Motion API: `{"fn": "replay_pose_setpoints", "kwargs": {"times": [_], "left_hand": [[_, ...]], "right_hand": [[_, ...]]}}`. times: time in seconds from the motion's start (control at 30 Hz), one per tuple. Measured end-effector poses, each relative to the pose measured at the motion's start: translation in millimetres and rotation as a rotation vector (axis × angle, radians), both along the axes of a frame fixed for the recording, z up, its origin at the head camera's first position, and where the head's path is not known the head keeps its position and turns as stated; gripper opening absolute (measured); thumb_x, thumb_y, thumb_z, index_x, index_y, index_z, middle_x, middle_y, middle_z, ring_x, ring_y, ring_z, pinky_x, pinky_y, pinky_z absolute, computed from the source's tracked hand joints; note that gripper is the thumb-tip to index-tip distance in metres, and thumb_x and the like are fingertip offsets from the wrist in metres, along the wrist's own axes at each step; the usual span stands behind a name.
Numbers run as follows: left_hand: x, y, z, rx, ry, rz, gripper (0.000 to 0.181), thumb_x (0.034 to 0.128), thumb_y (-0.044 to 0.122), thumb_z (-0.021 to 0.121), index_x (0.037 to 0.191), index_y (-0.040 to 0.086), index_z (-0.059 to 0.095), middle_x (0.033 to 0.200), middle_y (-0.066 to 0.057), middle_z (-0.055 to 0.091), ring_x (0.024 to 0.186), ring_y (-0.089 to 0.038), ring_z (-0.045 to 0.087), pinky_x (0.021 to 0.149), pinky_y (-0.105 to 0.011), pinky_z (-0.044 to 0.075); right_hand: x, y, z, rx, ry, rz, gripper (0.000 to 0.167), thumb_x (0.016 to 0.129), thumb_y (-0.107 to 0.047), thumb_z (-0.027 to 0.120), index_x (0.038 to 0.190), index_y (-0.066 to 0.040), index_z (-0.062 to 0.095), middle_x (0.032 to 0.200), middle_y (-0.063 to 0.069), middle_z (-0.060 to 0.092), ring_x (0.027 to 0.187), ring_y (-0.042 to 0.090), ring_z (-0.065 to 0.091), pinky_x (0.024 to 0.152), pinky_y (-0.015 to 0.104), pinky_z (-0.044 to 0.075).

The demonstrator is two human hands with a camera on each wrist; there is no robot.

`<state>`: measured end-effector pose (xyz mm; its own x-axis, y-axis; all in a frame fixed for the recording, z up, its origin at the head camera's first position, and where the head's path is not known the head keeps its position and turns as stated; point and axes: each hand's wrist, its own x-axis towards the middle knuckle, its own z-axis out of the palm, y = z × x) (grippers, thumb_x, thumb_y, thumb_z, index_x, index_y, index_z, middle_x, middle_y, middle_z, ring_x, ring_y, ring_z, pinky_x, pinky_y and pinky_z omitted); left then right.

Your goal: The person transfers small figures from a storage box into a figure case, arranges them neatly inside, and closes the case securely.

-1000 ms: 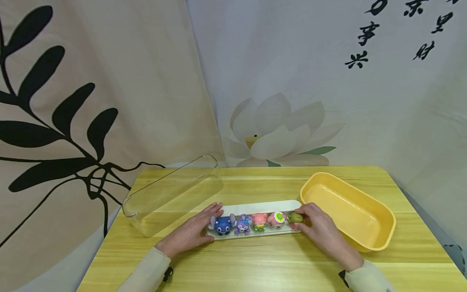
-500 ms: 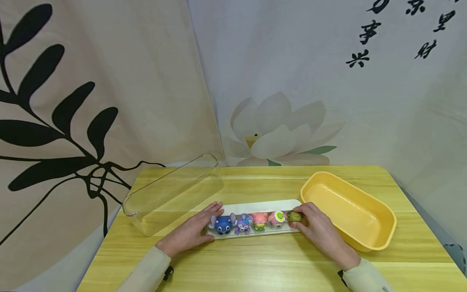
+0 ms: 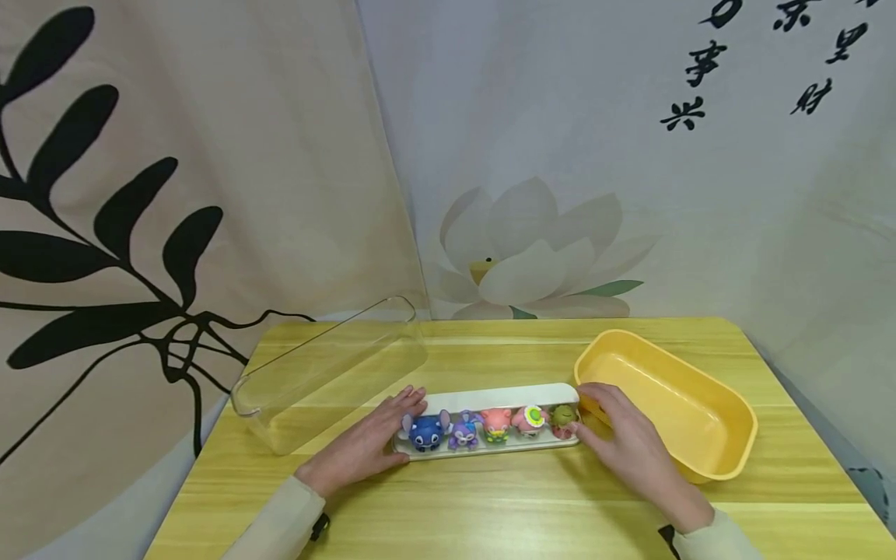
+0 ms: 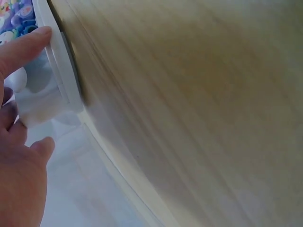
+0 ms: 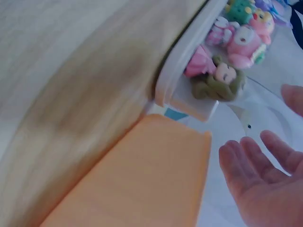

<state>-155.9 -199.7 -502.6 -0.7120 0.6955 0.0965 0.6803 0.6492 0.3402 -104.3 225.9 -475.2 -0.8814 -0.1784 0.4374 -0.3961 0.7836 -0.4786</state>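
A long white tray (image 3: 483, 399) lies on the table with a row of several small toy figures on it. From left they are a blue big-eared figurine (image 3: 425, 432), a purple one (image 3: 463, 431), a pink one (image 3: 496, 425), a pink one with a green-and-yellow top (image 3: 530, 421) and an olive-green-haired one (image 3: 563, 420). My left hand (image 3: 367, 442) holds the tray's left end, thumb on the near edge and fingers toward the far side. Beside the right end, my right hand (image 3: 633, 447) has its fingers spread. In the right wrist view it is apart from the olive-haired figurine (image 5: 222, 87).
A yellow bin (image 3: 742, 435) stands behind and right of my right hand, close to the tray's right end. A clear plastic cover (image 3: 336, 373) lies at the back left of the wooden table (image 3: 490, 513). Printed cloth (image 3: 280, 155) hangs behind.
My right hand has let go of the olive-haired figurine and drawn back slightly to the right, leaving the figurine at the row's end. The left hand stays on the tray.
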Motion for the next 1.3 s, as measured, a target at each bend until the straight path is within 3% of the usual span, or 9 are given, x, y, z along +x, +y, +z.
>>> {"fn": "replay_pose_setpoints", "kwargs": {"times": [0.3, 0.4, 0.5, 0.57, 0.7, 0.83, 1.0, 1.2, 1.3], "left_hand": [[5.1, -7.8, 9.1, 0.043, -0.021, 0.048, 0.092, 0.0845, 0.026, 0.087, 0.161, 0.011, 0.037, 0.173, -0.001, 0.016, 0.158, -0.024, 0.017, 0.125, -0.046, 0.024], [9.0, -13.0, 13.1, 0.054, -0.04, 0.079, 0.093, 0.0865, 0.029, 0.086, 0.162, 0.012, 0.035, 0.173, 0.0, 0.013, 0.158, -0.025, 0.016, 0.123, -0.048, 0.027], [14.6, -19.6, 17.6, 0.079, -0.018, 0.114, 0.093, 0.0878, 0.027, 0.085, 0.163, 0.013, 0.033, 0.174, 0.001, 0.012, 0.157, -0.026, 0.019, 0.119, -0.049, 0.034], [18.6, -23.8, 21.0, 0.101, 0.041, 0.133, 0.091, 0.0878, 0.023, 0.085, 0.163, 0.014, 0.034, 0.173, 0.001, 0.016, 0.155, -0.028, 0.025, 0.115, -0.05, 0.039], [25.9, -30.0, 28.8, 0.17, 0.263, 0.165, 0.077, 0.0883, 0.02, 0.083, 0.156, 0.011, 0.047, 0.165, -0.005, 0.038, 0.142, -0.032, 0.048, 0.106, -0.049, 0.05], [30.0, -34.6, 37.4, 0.276, 0.459, 0.207, 0.054, 0.1008, 0.036, 0.068, 0.145, 0.006, 0.058, 0.149, -0.01, 0.057, 0.129, -0.032, 0.06, 0.111, -0.037, 0.047], [31.9, -40.5, 45.5, 0.399, 0.584, 0.279, 0.061, 0.1076, 0.049, 0.049, 0.144, 0.001, 0.057, 0.138, -0.017, 0.063, 0.121, -0.038, 0.062, 0.12, -0.018, 0.03], [30.1, -54.9, 48.1, 0.503, 0.714, 0.358, 0.068, 0.1051, 0.05, 0.055, 0.142, -0.008, 0.053, 0.136, -0.027, 0.059, 0.121, -0.043, 0.057, 0.121, -0.021, 0.031], [28.6, -65.7, 47.5, 0.554, 0.765, 0.434, 0.075, 0.1017, 0.053, 0.06, 0.14, -0.01, 0.052, 0.139, -0.03, 0.054, 0.126, -0.045, 0.052, 0.122, -0.026, 0.032]], "right_hand": [[5.2, 11, 14.3, -0.109, -0.084, -0.051, 0.05, 0.097, -0.028, 0.075, 0.139, -0.006, 0.06, 0.142, 0.015, 0.06, 0.13, 0.041, 0.055, 0.102, 0.064, 0.046], [5.4, 13, 17.2, -0.129, -0.087, -0.055, 0.049, 0.098, -0.027, 0.073, 0.14, -0.005, 0.06, 0.143, 0.014, 0.059, 0.132, 0.042, 0.053, 0.102, 0.065, 0.045], [5.1, 15, 18.9, -0.144, -0.085, -0.057, 0.048, 0.098, -0.027, 0.073, 0.139, -0.005, 0.06, 0.146, 0.014, 0.057, 0.136, 0.043, 0.05, 0.103, 0.067, 0.043], [4.9, 17, 19.5, -0.156, -0.086, -0.056, 0.047, 0.099, -0.027, 0.072, 0.138, -0.004, 0.06, 0.148, 0.014, 0.054, 0.138, 0.044, 0.047, 0.103, 0.068, 0.042], [5.1, 19, 20.6, -0.175, -0.092, -0.053, 0.046, 0.099, -0.027, 0.072, 0.137, -0.003, 0.061, 0.152, 0.015, 0.051, 0.14, 0.046, 0.044, 0.103, 0.07, 0.041], [5.4, 20, 21.5, -0.181, -0.094, -0.055, 0.045, 0.099, -0.026, 0.071, 0.137, -0.003, 0.061, 0.152, 0.016, 0.05, 0.14, 0.047, 0.043, 0.102, 0.07, 0.04], [5.7, 21, 21.3, -0.185, -0.097, -0.061, 0.044, 0.1, -0.026, 0.07, 0.137, -0.003, 0.062, 0.151, 0.015, 0.051, 0.139, 0.047, 0.044, 0.102, 0.07, 0.04], [5.8, 22, 20.3, -0.189, -0.095, -0.065, 0.043, 0.101, -0.026, 0.069, 0.136, -0.003, 0.062, 0.15, 0.015, 0.052, 0.138, 0.046, 0.045, 0.102, 0.069, 0.041], [5.2, 23, 20.1, -0.186, -0.093, -0.068, 0.042, 0.101, -0.026, 0.069, 0.135, -0.003, 0.062, 0.15, 0.015, 0.052, 0.138, 0.046, 0.045, 0.102, 0.069, 0.041]]}}
